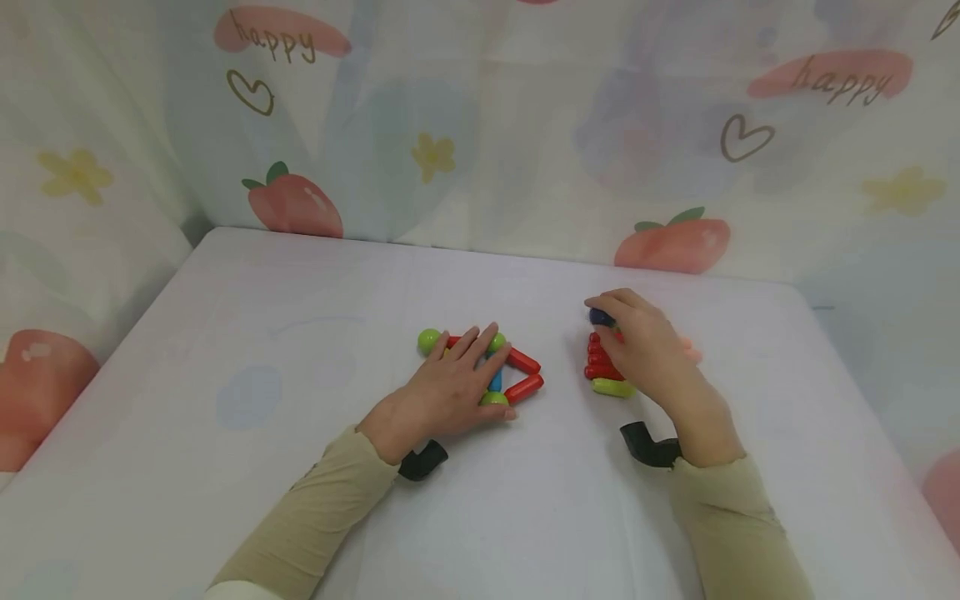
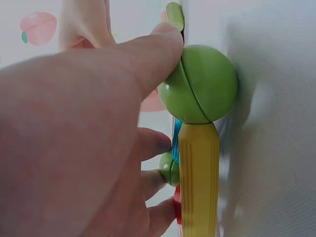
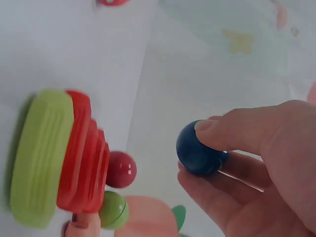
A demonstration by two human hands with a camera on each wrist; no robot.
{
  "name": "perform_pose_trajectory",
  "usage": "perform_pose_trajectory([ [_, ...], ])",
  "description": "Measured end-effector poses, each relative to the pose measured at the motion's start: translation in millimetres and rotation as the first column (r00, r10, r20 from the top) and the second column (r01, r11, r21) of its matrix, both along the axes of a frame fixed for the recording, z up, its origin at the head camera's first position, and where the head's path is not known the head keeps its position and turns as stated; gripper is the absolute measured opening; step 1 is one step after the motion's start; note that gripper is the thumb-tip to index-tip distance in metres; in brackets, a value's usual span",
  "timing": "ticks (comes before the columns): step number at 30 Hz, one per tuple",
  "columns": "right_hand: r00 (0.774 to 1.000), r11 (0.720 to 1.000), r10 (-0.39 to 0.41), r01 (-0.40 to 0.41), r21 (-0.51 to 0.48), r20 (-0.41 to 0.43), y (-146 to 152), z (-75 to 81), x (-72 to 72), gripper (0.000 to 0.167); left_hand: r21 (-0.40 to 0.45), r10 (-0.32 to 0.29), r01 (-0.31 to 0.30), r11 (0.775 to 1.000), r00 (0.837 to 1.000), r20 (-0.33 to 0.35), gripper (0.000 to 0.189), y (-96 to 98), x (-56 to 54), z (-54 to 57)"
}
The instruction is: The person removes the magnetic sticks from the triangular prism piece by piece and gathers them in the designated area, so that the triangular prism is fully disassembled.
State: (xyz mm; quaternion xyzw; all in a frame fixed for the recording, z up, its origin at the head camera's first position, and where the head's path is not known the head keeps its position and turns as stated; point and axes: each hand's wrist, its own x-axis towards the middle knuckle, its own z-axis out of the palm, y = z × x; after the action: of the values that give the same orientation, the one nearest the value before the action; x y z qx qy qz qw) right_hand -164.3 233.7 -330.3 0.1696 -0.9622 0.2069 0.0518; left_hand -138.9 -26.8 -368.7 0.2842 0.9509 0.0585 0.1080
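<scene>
Dark blue ball (image 3: 197, 148): my right hand (image 1: 652, 346) pinches it between thumb and fingers, above a row of rods. My left hand (image 1: 446, 396) rests with spread fingers on a flat frame of balls and rods. In the left wrist view, its thumb touches a green ball (image 2: 200, 84) joined to a yellow rod (image 2: 199, 182). The frame also has a blue rod (image 1: 496, 381), a far-left green ball (image 1: 429, 340) and two red rods (image 1: 523, 360) angled toward each other on the right. My left palm hides part of it.
Under my right hand lie several red rods (image 3: 81, 153) side by side, with a yellow-green rod (image 3: 42, 158) at the near end. Beyond them are a red ball (image 3: 121, 169) and another green ball (image 3: 112, 210). Pink pieces (image 1: 692, 350) lie to the right on the white table (image 1: 525, 517).
</scene>
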Motion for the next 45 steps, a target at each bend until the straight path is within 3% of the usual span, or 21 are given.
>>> perform_pose_trajectory([
  [6, 0.99, 0.989, -0.143, 0.143, -0.047, 0.021, 21, 1.0, -11.9, 0.042, -0.006, 0.006, -0.006, 1.0, 1.0, -0.006, 0.087, -0.1, 0.3, 0.7],
  [12, 0.97, 0.967, -0.241, 0.242, -0.08, 0.028, 38, -10.6, -21.0, 0.036, 0.004, 0.001, -0.001, 1.0, 1.0, -0.01, 0.086, 0.7, 0.5, 0.3],
  [25, 0.965, 0.964, -0.247, 0.254, -0.076, 0.083, 43, -25.9, -32.1, 0.044, -0.011, 0.008, -0.008, 1.0, 1.0, 0.004, 0.088, 1.4, -0.5, -1.3],
  [39, 0.952, 0.949, -0.302, 0.305, -0.077, 0.04, 50, -39.3, -39.4, 0.033, -0.025, 0.003, -0.004, 1.0, 1.0, -0.005, 0.088, 1.8, -1.3, -0.4],
  [45, 0.952, 0.96, -0.276, 0.281, -0.019, 0.135, 51, -40.9, -42.4, 0.043, -0.027, 0.004, -0.004, 1.0, 1.0, -0.016, 0.087, 1.1, -0.4, 0.9],
])
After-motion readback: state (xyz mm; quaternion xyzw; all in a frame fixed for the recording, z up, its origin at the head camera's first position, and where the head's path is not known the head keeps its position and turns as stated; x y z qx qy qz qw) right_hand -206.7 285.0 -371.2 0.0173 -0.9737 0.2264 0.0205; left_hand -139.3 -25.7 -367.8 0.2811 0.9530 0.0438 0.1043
